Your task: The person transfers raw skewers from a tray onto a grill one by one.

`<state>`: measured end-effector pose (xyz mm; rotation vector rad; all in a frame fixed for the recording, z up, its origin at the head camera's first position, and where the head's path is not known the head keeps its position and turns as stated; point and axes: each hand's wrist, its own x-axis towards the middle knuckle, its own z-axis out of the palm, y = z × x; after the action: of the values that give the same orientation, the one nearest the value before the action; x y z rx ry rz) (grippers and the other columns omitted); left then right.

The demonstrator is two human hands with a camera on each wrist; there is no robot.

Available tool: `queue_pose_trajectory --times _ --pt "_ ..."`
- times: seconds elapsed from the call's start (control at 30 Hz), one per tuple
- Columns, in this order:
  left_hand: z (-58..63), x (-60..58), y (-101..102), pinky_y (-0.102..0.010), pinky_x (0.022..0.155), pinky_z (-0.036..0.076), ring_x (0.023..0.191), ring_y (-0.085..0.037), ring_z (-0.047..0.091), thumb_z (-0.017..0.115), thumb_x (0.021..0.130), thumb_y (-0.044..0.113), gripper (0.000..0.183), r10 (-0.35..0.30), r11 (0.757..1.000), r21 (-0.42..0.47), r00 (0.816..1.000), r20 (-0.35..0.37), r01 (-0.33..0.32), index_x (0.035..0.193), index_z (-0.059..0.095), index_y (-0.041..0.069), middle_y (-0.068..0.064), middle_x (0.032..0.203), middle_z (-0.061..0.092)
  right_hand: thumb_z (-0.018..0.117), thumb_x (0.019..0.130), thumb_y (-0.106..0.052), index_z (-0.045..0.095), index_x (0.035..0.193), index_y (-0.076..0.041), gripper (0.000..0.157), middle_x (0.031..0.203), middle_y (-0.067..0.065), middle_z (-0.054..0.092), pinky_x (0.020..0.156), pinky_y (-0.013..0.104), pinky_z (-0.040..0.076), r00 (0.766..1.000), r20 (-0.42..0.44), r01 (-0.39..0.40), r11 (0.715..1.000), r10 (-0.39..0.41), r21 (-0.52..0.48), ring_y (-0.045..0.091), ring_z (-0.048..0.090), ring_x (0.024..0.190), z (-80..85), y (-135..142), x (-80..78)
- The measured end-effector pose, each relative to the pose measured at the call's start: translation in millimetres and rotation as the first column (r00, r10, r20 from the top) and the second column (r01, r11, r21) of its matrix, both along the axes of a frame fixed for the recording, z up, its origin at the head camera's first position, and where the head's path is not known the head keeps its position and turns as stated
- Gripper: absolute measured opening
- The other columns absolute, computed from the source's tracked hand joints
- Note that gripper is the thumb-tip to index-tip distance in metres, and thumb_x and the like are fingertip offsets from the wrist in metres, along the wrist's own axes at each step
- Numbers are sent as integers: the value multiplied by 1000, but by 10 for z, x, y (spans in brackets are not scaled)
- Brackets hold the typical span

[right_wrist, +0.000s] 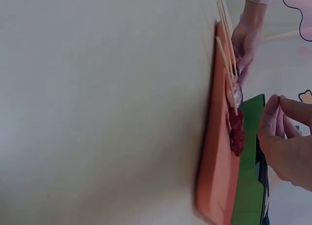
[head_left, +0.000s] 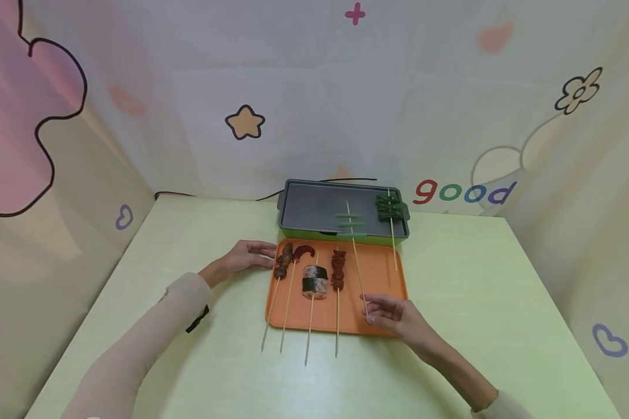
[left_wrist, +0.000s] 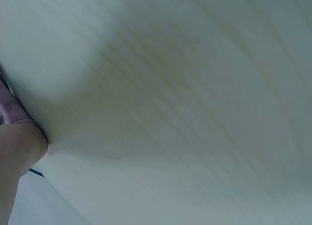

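Observation:
My right hand [head_left: 406, 323] pinches the lower end of a wooden skewer [head_left: 359, 267] between thumb and fingertips. Pale green pieces [head_left: 350, 224] are threaded on its upper part and overlap the front edge of the grill pan [head_left: 325, 203]. My left hand [head_left: 246, 256] has its fingers extended against the left edge of the orange tray [head_left: 382, 273]. On that tray lie a brown skewer [head_left: 283, 262], a dark red curled one [head_left: 303, 252], a sushi-roll-like skewer [head_left: 314, 282] and a reddish-brown meat skewer [head_left: 338, 270], sticks pointing toward me.
A skewer of dark green leaves [head_left: 389, 208] lies at the pan's right end, its stick reaching out over the tray. The pan, grey inside with a green outer side, stands behind the tray on a pale table [head_left: 209, 372]. A printed curtain [head_left: 314, 87] hangs behind.

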<state>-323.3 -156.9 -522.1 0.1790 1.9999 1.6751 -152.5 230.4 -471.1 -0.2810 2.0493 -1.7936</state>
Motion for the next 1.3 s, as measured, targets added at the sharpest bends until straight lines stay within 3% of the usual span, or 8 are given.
queue_pose_trajectory --times 0.23,0.5,0.83,1.03,1.3 --pt "-6 -9 -36 -24 89 61 98 -7 71 72 94 6 53 -12 998 -56 999 -30 11 144 56 1 -18 132 67 64 100 -5 46 148 9 53 122 24 65 99 29 58 993 -12 120 990 -119 78 14 70 106 95 -190 -310" --pt "40 -9 -7 -22 87 60 97 -6 71 71 94 3 52 -3 998 -58 999 -33 1 144 57 0 -20 133 67 59 103 -6 45 150 6 50 125 19 67 108 41 52 983 1 184 980 -185 71 12 70 111 87 -213 -543" --pt "19 0 -30 -24 88 61 93 -6 71 70 93 -1 51 6 1000 -14 1000 -22 -6 143 56 -5 -18 127 70 54 105 -6 42 153 3 50 134 19 62 111 37 48 966 57 251 967 -254 51 21 64 127 28 -197 -570" --pt "11 -8 -18 -27 89 62 91 -7 72 68 93 -4 52 10 1000 28 1000 -5 -10 143 54 -7 -15 123 71 52 105 -3 41 154 3 50 145 27 53 112 37 46 952 71 296 955 -298 29 12 65 122 7 -178 -568" --pt "13 -3 -20 -26 90 61 95 -7 72 72 93 1 51 18 999 -48 1000 -15 -19 142 57 -2 -21 132 67 53 106 -6 41 153 4 50 141 19 59 111 34 47 944 102 315 949 -313 -3 5 67 115 13 -151 -567"
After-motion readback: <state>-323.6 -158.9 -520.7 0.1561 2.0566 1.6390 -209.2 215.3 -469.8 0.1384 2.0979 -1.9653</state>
